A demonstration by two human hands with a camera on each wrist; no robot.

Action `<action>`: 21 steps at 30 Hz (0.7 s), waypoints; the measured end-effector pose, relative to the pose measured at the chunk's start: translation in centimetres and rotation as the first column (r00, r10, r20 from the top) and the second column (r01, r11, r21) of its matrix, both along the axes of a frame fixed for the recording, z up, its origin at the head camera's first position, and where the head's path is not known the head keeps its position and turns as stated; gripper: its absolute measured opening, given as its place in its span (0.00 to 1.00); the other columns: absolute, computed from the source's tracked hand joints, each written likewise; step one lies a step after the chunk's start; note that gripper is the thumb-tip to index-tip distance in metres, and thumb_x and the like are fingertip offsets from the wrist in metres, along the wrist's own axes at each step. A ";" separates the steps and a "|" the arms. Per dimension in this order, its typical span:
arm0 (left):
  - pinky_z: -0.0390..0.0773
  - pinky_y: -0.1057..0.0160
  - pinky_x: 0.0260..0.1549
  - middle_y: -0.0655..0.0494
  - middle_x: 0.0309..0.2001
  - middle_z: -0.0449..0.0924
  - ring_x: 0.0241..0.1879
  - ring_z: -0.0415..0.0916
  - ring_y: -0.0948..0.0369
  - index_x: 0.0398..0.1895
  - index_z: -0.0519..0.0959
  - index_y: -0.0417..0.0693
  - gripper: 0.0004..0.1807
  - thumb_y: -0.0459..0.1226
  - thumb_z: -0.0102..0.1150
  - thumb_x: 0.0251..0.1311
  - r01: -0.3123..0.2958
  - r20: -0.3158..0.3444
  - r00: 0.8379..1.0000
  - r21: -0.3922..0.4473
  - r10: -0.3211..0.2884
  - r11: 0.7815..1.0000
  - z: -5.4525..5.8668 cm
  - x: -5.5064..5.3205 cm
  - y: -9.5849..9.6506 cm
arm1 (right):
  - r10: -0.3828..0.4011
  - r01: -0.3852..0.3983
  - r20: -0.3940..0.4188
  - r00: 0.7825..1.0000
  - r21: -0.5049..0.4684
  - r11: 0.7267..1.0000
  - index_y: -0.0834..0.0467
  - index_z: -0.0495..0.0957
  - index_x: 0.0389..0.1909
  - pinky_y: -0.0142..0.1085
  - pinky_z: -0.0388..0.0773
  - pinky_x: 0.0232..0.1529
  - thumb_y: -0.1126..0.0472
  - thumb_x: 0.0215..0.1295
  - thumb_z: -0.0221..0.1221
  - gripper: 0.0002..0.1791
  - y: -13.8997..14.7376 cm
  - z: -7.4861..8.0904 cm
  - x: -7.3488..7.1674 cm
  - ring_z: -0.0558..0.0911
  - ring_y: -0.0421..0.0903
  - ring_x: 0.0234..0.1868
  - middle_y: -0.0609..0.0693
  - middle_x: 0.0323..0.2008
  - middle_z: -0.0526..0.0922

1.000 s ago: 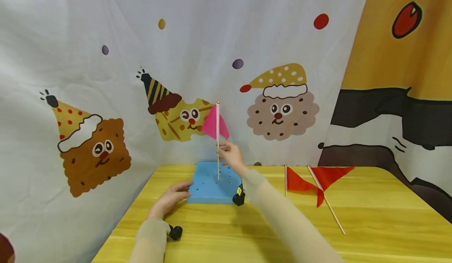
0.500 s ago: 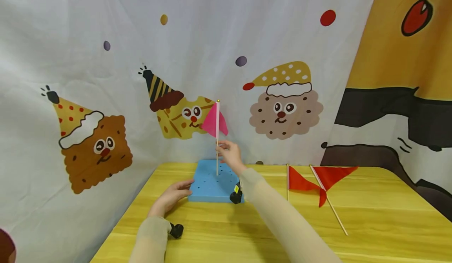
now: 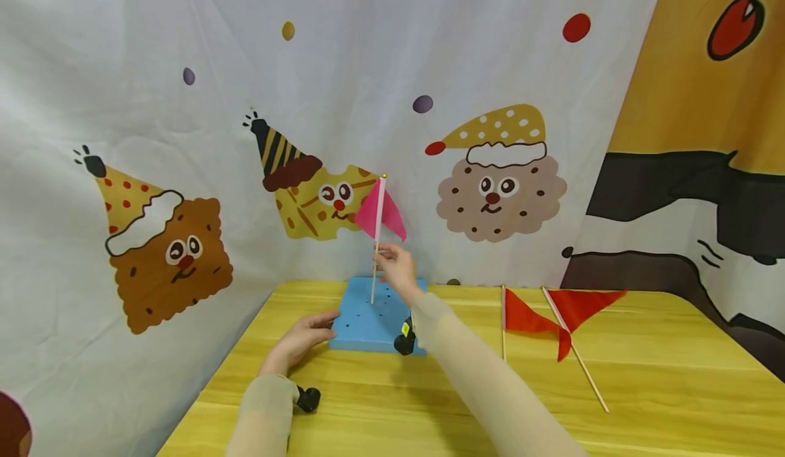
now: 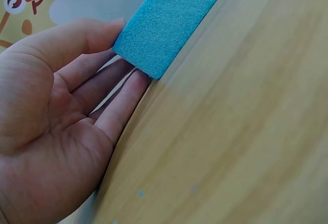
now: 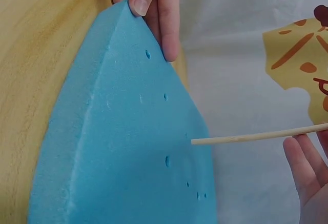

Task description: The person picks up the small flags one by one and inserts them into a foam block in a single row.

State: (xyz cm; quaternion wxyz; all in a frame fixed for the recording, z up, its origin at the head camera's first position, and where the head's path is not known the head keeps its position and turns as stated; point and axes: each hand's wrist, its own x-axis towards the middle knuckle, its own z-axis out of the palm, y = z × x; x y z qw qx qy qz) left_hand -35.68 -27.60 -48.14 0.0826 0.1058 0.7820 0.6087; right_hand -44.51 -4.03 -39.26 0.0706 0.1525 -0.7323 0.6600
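Leaning slightly | 1 pink flag (image 3: pixel 368 215) | white band (image 3: pixel 379 212) | pale wooden stick (image 5: pixel 246 138)

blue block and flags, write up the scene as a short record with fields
left hand: touches the near left corner of the blue block
right hand: pinches the pink flag by its stick
pink flag: slightly tilted, stick's lower end in sight, not sunk in a hole; contact with block unclear
blue block: flat on the table, small holes in top
red flags: two, lying right of the block
backdrop: cloth with printed cartoons
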 end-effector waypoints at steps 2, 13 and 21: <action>0.58 0.42 0.66 0.39 0.72 0.57 0.69 0.56 0.41 0.71 0.64 0.41 0.31 0.34 0.58 0.66 0.002 -0.001 1.000 0.006 -0.002 1.000 0.0 -0.1 0.0 | 0.000 0.000 0.002 1.000 0.001 1.000 0.56 0.81 0.52 0.38 0.83 0.28 0.60 0.69 0.59 0.13 -0.1 0.0 0.0 0.84 0.51 0.37 0.54 0.40 0.83; 0.61 0.44 0.65 0.41 0.70 0.60 0.68 0.59 0.43 0.71 0.66 0.42 0.30 0.35 0.59 0.66 0.006 -0.011 1.000 -0.006 -0.006 1.000 -0.2 0.0 -0.1 | -0.012 0.012 0.013 1.000 -0.008 1.000 0.55 0.81 0.52 0.53 0.82 0.39 0.61 0.69 0.59 0.13 -0.8 -0.4 0.0 0.83 0.60 0.41 0.55 0.39 0.82; 0.61 0.44 0.65 0.42 0.70 0.62 0.68 0.58 0.43 0.70 0.67 0.43 0.30 0.36 0.60 0.65 -0.008 -0.003 1.000 0.001 0.008 1.000 -0.1 0.1 0.0 | -0.020 0.020 -0.003 1.000 0.006 1.000 0.55 0.81 0.51 0.42 0.84 0.31 0.61 0.69 0.60 0.12 -1.1 -0.2 0.2 0.83 0.58 0.40 0.55 0.39 0.82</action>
